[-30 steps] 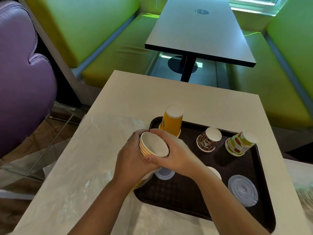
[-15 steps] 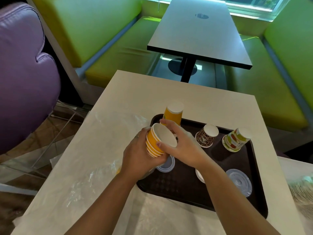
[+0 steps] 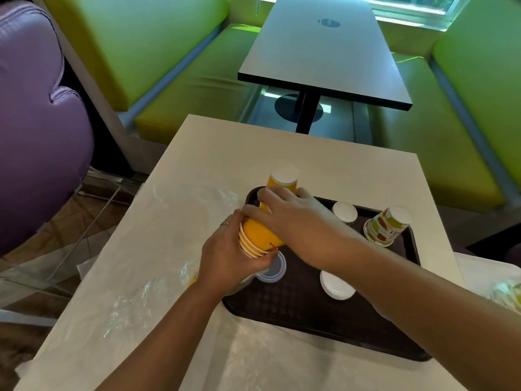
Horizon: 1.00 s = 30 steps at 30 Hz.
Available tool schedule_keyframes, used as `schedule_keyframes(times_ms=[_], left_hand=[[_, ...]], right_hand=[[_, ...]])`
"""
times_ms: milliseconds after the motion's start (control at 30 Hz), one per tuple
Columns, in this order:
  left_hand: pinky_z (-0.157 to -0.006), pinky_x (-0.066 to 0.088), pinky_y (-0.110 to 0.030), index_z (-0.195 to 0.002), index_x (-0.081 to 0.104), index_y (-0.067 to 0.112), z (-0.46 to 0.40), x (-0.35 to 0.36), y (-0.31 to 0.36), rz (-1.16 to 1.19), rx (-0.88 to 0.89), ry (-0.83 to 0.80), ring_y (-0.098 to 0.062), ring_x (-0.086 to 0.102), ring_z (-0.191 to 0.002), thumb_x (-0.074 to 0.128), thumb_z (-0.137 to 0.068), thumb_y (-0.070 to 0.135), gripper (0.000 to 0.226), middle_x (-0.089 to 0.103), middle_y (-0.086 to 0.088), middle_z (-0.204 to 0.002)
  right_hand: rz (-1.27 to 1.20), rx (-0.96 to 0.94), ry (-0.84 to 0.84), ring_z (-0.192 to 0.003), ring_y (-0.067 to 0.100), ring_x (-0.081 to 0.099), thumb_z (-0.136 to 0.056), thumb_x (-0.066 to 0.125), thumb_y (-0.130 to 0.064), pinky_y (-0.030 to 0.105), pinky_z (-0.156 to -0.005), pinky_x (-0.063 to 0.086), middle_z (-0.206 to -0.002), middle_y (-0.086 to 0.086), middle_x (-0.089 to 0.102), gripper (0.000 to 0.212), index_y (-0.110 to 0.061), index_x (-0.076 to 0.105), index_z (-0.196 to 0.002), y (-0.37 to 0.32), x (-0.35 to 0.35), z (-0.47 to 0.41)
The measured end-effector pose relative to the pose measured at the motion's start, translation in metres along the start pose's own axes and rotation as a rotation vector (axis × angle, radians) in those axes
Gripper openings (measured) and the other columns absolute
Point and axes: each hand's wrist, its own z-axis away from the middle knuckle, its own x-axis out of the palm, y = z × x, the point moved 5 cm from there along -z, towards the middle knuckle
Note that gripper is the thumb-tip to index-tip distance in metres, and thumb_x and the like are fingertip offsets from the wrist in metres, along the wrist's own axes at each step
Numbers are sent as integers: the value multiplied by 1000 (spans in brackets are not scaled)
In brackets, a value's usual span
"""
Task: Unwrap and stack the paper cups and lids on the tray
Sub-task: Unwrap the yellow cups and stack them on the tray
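A short stack of orange paper cups is held tilted over the left end of the dark brown tray, rims toward me. My left hand grips its rim end and my right hand wraps over its top. Behind them an upside-down orange cup stack stands on the tray's far left corner. A patterned cup and a green fruit-print cup stand upside down at the tray's back right. A clear lid and a white lid lie flat on the tray.
Crumpled clear plastic wrap lies on the white table left of the tray, more wrap at the right edge. A purple chair stands left. Beyond are a dark table and green benches.
Both hands turned the held orange stack over, so its open mouth no longer faces up, and carried it back toward the standing orange stack. The view shifted slightly.
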Motion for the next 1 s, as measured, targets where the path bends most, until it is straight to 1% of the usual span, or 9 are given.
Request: schedule_keyframes(times_ms=[100,167,267,367,467,533,700,867,1000], left_hand=[[-68,35,-4,-122,47,29,0,-1,1,1,2,-10,2,53,-88,66,-53,69,82,61,14,-110],[-70,35,-5,-124,46,30,-1,-1,0,-7,-7,-18,-2,55,-91,72,-55,64,82,62,11,-114],[-78,41,-14,-129,43,25,-4,-2,-4,-19,-50,-12,-14,59,-101,84,-55,52,88,60,5,-120],[-81,40,-17,-131,41,27,-5,-3,-6,-27,-63,-7,-12,54,-111,86,-55,47,91,56,7,-126],[-82,41,-16,-133,40,27,-5,-2,-8,-25,-72,-20,-12,53,-113,86,-55,47,93,54,8,-128],[-83,42,-17,-133,40,28,-5,-2,-9,-22,-79,-17,-12,53,-112,86,-54,48,93,54,8,-128],[-83,42,-17,-133,41,27,-6,-4,-9,-18,-88,-13,-13,54,-112,86,-54,48,93,55,8,-128],[-76,36,-3,-131,44,26,-8,-4,-11,22,-78,-7,-7,54,-107,87,-52,46,92,57,10,-123],[-76,37,-4,-128,46,28,-10,-3,-12,34,-72,-3,-4,54,-102,82,-47,58,94,56,17,-115]], right_hand=[[138,54,-25,-136,32,24,-89,56,-12,49,-108,26,-148,13,20,69,-14,18,-145,4,7,-4],[196,120,-29,-138,32,20,-85,61,-11,51,-111,21,-151,14,14,75,-14,17,-145,23,6,-7],[110,206,136,-134,31,27,-74,72,-11,53,-109,23,-147,11,24,82,-20,27,-142,55,-7,-11],[-249,327,404,-122,28,39,-64,83,-25,49,-100,34,-135,9,40,83,-23,41,-136,81,-13,-14],[-758,494,513,-115,21,43,-65,83,-30,36,-90,39,-128,6,46,83,-21,40,-135,97,11,-27],[-986,617,558,-112,20,49,-64,84,-34,36,-87,45,-126,4,52,84,-20,39,-134,100,36,-35],[-1140,823,532,-114,24,55,-63,85,-32,44,-91,49,-127,5,56,82,-17,40,-130,101,93,-47],[-1173,829,493,-111,21,56,-62,87,-27,29,-86,46,-123,4,58,80,-14,42,-128,92,122,-49],[-1172,845,428,-111,21,56,-62,87,-26,24,-82,41,-122,5,59,81,-13,42,-128,86,143,-49]])
